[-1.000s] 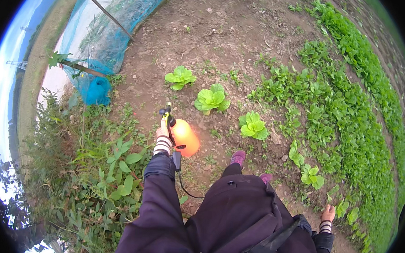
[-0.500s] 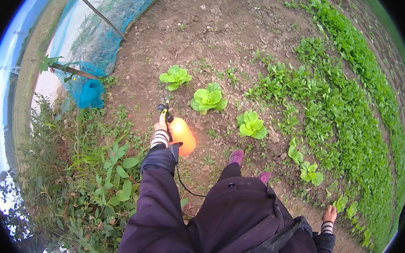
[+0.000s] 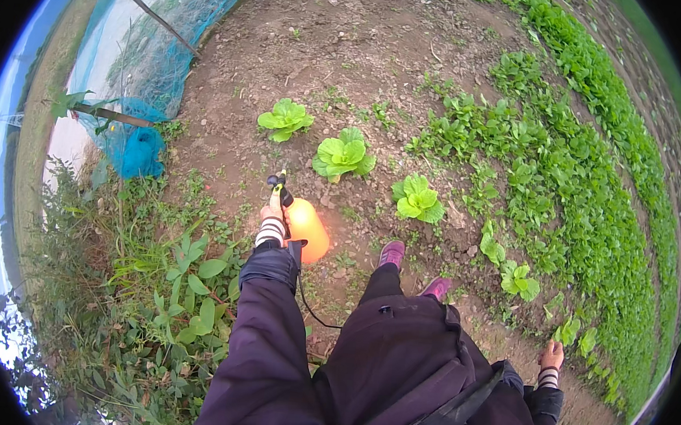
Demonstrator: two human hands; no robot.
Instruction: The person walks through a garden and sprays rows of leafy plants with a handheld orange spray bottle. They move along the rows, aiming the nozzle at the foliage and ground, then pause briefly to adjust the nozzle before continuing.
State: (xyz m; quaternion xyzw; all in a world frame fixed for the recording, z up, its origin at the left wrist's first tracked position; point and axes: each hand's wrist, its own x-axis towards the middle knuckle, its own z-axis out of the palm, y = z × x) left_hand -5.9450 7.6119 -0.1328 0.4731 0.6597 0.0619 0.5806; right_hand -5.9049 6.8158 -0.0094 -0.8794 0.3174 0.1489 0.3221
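My left hand (image 3: pixel 273 212) is closed around the handle of an orange pump sprayer (image 3: pixel 307 232) with a black nozzle head. The sprayer hangs over bare soil, its nozzle pointing away from me. Ahead of it grow leafy green cabbage-like plants: one at the left (image 3: pixel 284 119), one in the middle (image 3: pixel 343 157) and one farther right (image 3: pixel 418 197). Low at my right side hangs my right hand (image 3: pixel 552 355), its fingers curled in with nothing visible in them. Small leafy plants (image 3: pixel 577 335) grow just beyond it.
Dense green crop rows (image 3: pixel 579 190) run along the right. Blue netting (image 3: pixel 140 147) on poles stands at the far left, above weeds (image 3: pixel 184 296). My pink shoes (image 3: pixel 391 254) are on the soil. A black cord (image 3: pixel 310 313) hangs below my left sleeve.
The plants and netting have shifted slightly left and down in view. My left hand still grips the sprayer, and my right hand stays low at my side.
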